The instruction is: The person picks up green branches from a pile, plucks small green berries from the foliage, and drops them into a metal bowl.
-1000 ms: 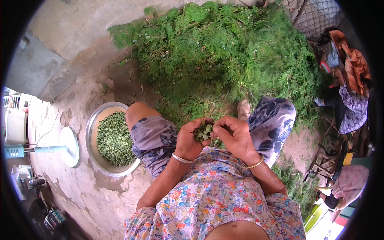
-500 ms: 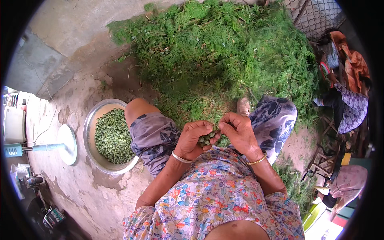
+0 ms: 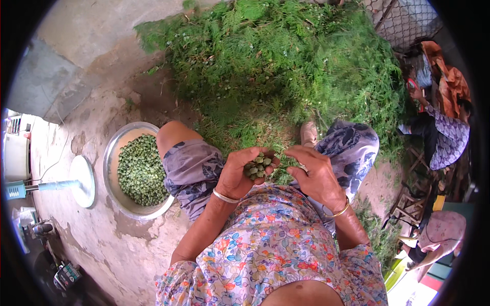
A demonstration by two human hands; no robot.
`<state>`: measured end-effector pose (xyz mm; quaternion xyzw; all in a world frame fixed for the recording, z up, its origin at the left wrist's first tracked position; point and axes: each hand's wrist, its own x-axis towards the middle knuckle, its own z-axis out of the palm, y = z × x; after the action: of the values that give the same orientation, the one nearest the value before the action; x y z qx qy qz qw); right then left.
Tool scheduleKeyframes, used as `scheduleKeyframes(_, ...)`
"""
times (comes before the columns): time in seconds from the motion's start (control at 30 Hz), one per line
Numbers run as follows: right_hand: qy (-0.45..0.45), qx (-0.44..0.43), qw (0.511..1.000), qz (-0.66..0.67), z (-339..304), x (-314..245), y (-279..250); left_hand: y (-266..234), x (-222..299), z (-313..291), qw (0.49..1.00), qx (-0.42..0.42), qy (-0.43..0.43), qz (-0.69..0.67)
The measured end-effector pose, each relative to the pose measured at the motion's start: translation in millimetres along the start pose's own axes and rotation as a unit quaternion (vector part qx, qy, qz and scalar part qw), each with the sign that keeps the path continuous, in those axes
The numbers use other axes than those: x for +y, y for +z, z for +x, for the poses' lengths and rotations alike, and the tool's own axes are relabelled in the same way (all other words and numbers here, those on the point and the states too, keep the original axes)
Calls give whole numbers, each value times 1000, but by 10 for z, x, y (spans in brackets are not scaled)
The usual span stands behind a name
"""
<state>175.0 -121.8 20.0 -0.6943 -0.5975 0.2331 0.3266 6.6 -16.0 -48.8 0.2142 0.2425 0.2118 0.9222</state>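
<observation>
My left hand (image 3: pixel 236 172) is cupped around a small heap of green, knobbly conifer cones (image 3: pixel 259 166), which show between its thumb and curled fingers. To its right, my right hand (image 3: pixel 320 178) hovers a short way off, thumb and fingers parted, with nothing visible between them. Beyond both hands spreads a large pile of cut green conifer branches (image 3: pixel 286 66), some with pale cones on them. On the left, beside my knee, a wide metal basin (image 3: pixel 109 178) holds many loose green cones (image 3: pixel 140 171).
A pale blue stand fan (image 3: pixel 84 181) is at the left on the worn concrete floor (image 3: pixel 71 224). At right, one person in a patterned top (image 3: pixel 451 135) sits by the pile, and another in pink (image 3: pixel 443 232) is lower down. Wooden stools (image 3: pixel 411 201) stand between them.
My right hand has moved away to the right from the left hand, its thumb and fingers now parted. The left hand has shifted slightly left, and its cones show more fully.
</observation>
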Motion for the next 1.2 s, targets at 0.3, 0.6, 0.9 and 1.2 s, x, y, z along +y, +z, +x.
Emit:
scheduleKeyframes(0.3, -209, -11, 969, -127, 305, -185, 341, 71, 7, -24, 994, -11, -81, -78)
scheduleKeyframes(0.6, -174, -36, 984, -7, 361, -117, 402, 102, -28, -10, 994, 12, -73, -80)
scheduleKeyframes(0.9, 42, 57, 957, 280, 335, -19, 214, 70, -69, 18, 994, 21, -27, -106)
scheduleKeyframes(1.2, -103, -29, 981, -162, 150, 242, 76, 33, -59, 17, 994, 2, -32, -107)
